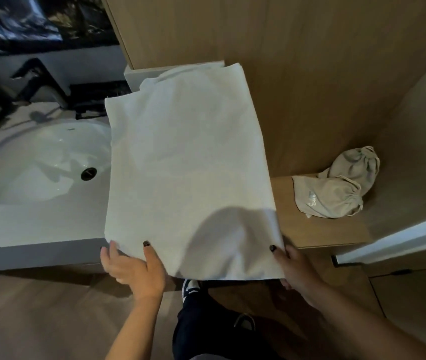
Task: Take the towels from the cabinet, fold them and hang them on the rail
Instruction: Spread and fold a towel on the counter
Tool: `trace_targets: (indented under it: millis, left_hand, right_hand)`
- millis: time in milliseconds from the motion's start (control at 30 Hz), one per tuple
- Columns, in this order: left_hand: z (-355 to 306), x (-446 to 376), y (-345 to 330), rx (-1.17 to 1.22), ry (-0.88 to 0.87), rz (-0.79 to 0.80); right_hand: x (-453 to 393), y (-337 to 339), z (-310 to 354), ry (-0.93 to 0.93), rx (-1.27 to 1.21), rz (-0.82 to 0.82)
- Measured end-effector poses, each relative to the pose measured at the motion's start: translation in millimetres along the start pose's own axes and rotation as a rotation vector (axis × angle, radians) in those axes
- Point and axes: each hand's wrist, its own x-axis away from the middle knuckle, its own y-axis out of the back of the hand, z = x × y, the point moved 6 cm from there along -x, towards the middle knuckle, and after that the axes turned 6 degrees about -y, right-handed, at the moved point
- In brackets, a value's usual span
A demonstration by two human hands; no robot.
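A white towel [188, 162] is spread flat and slanted, its near edge overhanging the front of the grey tabletop [32, 227] and its far end bunched against the wooden cabinet wall [297, 74]. The towel's near left corner is pinched by the left hand [135, 268], the thumb being laid on top of the cloth and the fingers tucked beneath, so that the grip is closed on the fabric. The near right corner is held likewise by the right hand [293, 271], its thumb pressed on the upper face and its fingers curled under the hem. Both grips are thus found at the towel's nearest edge, with the rest of the cloth stretched away from them. To the left of the towel a white oval sink [37, 162] with a dark drain is set into the tabletop. To the right of the towel, on a lower wooden shelf [318, 229], two beige drawstring bags [336, 188] are seen lying together, touching each other and well apart from the towel.
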Motion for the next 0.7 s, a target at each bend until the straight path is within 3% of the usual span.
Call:
trace_targets:
  millis: [67,267,500,700]
  left_hand:
    - [17.2,-5.8,5.1,0.150,0.135,-0.021]
    - [29.0,-10.7,4.3,0.381,0.396,0.232]
    - [43.6,-38.1,25.0,0.244,0.339,0.431]
    - [38.9,-49.8,41.6,0.290,0.226,0.496]
  right_hand:
    - [0.8,-1.8,-0.7,0.006,-0.021,-0.012]
    - [17.1,-4.2,8.6,0.051,0.058,-0.095]
    - [31.2,-10.2,5.7,0.007,0.013,-0.161]
    - [47.6,-23.3,-1.7,-0.016,-0.151,-0.255]
